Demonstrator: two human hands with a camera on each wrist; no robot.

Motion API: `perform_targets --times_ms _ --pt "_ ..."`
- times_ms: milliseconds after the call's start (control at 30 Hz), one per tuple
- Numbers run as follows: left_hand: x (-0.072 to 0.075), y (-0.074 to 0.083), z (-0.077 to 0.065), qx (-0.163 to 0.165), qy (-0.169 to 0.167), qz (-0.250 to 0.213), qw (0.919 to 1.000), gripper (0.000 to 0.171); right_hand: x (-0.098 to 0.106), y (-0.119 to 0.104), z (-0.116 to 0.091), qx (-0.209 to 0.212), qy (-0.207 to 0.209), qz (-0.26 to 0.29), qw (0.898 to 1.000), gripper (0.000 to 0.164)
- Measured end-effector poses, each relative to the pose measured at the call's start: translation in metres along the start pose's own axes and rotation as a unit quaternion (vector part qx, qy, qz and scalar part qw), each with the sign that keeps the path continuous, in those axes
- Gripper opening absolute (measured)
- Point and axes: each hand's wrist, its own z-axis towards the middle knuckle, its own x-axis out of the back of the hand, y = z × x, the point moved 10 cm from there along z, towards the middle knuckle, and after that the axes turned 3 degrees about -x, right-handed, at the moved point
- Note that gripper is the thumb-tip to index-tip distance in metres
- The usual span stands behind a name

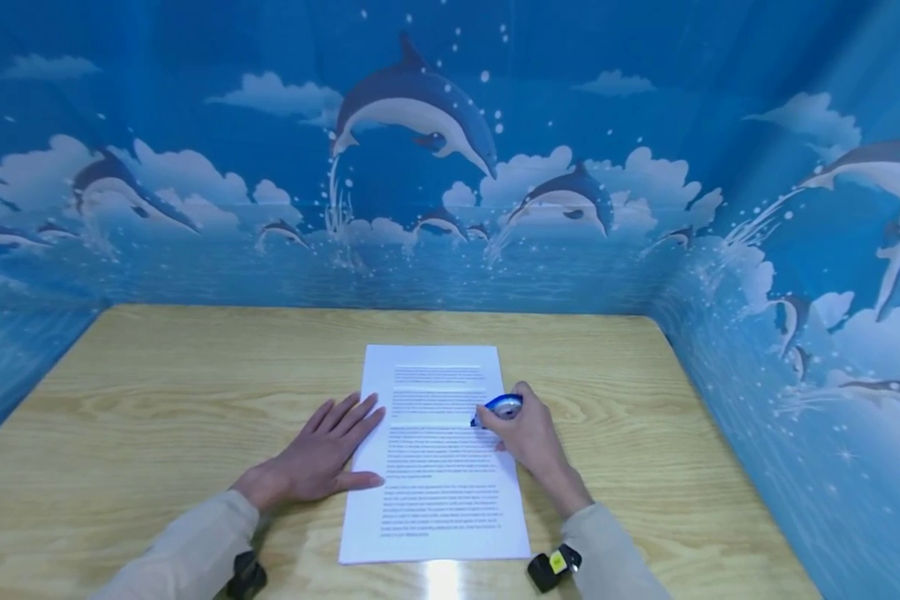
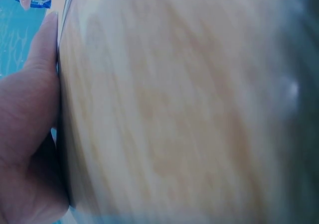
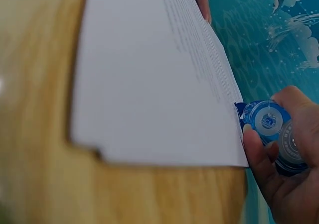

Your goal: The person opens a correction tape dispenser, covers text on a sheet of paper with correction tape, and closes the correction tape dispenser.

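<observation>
- Nearest, pale sleeves (image 1: 187, 550) cover both forearms, with a black device (image 1: 553, 568) beside the right cuff and another dark one by the left.
- The left hand (image 1: 317, 457) lies flat and grasps nothing, fingers spread and thumb out, its fingertips resting on the left edge of the printed paper (image 1: 360, 529).
- The right hand (image 1: 532, 437) pinches a blue, clear-sided tape dispenser (image 1: 506, 407) between thumb and fingers.
- That dispenser sits over the paper's right side, its tip at the right end of a blank gap between text blocks; whether it touches, I cannot tell.
- Beneath the paper spreads a wood-grain table (image 1: 195, 375).
- Beyond hangs a blue backdrop (image 1: 420, 287) printed with leaping dolphins and clouds.
</observation>
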Motion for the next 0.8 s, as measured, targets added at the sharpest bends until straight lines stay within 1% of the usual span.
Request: perform_targets --times_ms 100,333,500,600,800 --pt "-0.001 0.0 0.0 -0.001 0.001 -0.002 1.0 0.09 0.003 0.002 0.0 0.001 0.004 -0.007 1.0 0.039" --pt "0.001 0.001 0.0 -0.009 0.022 -0.01 0.9997 0.088 0.007 0.006 0.003 -0.003 0.008 -0.026 1.0 0.039" --pt "0.0 0.001 0.001 -0.002 0.011 -0.002 0.9999 0.089 0.011 0.007 0.003 -0.007 0.013 -0.029 0.999 0.039" --pt "0.001 0.001 0.001 -0.005 0.017 -0.004 0.9998 0.089 0.012 0.007 0.003 -0.01 0.013 -0.034 0.999 0.04" --pt "0.002 0.0 -0.001 -0.01 0.029 -0.009 0.9995 0.089 0.02 0.009 0.003 -0.01 0.032 -0.097 0.995 0.041"
